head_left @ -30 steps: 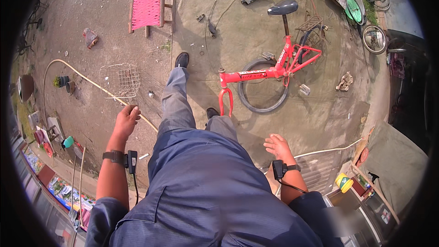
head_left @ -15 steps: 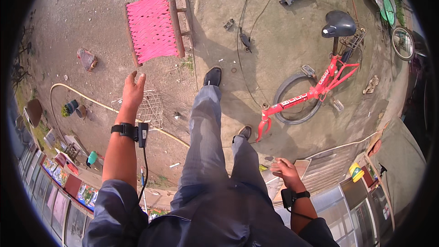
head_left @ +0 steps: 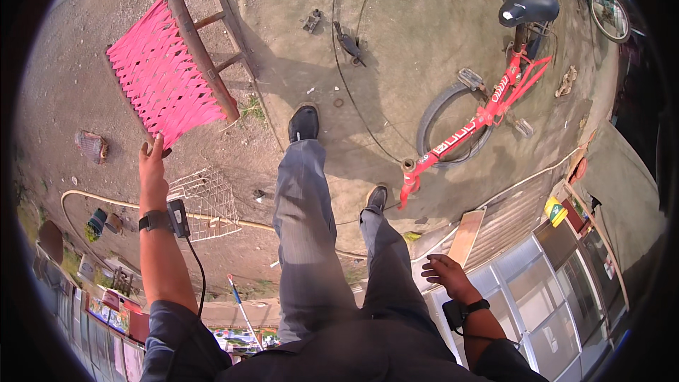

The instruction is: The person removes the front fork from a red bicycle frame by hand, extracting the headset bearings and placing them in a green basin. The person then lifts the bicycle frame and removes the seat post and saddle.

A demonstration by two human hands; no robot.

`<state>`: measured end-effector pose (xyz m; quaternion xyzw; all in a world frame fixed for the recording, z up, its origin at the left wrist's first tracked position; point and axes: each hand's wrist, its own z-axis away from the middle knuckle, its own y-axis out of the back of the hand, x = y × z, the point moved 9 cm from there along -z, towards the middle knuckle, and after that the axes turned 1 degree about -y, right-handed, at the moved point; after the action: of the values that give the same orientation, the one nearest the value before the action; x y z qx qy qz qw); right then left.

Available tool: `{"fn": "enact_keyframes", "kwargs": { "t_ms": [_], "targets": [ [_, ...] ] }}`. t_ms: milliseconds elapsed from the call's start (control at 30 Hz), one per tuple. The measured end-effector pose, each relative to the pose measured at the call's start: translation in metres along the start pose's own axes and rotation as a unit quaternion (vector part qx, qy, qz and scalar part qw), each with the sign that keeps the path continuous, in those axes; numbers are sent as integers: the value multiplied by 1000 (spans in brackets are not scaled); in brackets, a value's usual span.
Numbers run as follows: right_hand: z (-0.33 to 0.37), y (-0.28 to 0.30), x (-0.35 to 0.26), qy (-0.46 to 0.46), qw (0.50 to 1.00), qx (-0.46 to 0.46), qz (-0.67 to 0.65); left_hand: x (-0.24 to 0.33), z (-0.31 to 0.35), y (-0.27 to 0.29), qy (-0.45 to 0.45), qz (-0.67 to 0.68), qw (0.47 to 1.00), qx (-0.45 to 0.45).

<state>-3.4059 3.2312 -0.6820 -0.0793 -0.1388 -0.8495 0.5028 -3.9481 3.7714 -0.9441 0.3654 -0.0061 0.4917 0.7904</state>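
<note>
A folding stool (head_left: pixel 170 71) with a pink woven-strap seat and brown wooden bars stands at the upper left. My left hand (head_left: pixel 152 170) has its fingers closed round the near corner of that stool, at the end of a wooden bar; the thumb and fingertips are partly hidden there. Low on the right, my right hand (head_left: pixel 449 277) hangs beside my leg with its fingers loosely apart and nothing in them. To the right lies a red bicycle frame (head_left: pixel 470 127) with a black saddle (head_left: pixel 527 0) and one wheel, beyond reach of both hands.
A black cable (head_left: pixel 338 64) and a black brake lever (head_left: pixel 349 44) lie on the concrete ahead. A white wire rack (head_left: pixel 205 205) and a yellowish hose (head_left: pixel 106 198) are near my left arm. A stone-like lump (head_left: pixel 92 146) sits farther left. A loose wheel (head_left: pixel 610 16) is at the far right.
My left hand has reached the stool's near corner and closed on it. The stool appears turned and farther left as my view shifts. My right hand stays low and empty.
</note>
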Motion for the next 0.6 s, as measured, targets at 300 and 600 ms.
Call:
{"fn": "enact_keyframes", "kwargs": {
  "t_ms": [300, 600],
  "targets": [
    [-9, -11, 8, 24, 998, -14, -55, 43, 83, -109, 27, 282, 951, -122],
    [-43, 21, 32, 86, 992, -34, -81, 120, 128, -49, -103, 116, 986, -61]
  ]
}}
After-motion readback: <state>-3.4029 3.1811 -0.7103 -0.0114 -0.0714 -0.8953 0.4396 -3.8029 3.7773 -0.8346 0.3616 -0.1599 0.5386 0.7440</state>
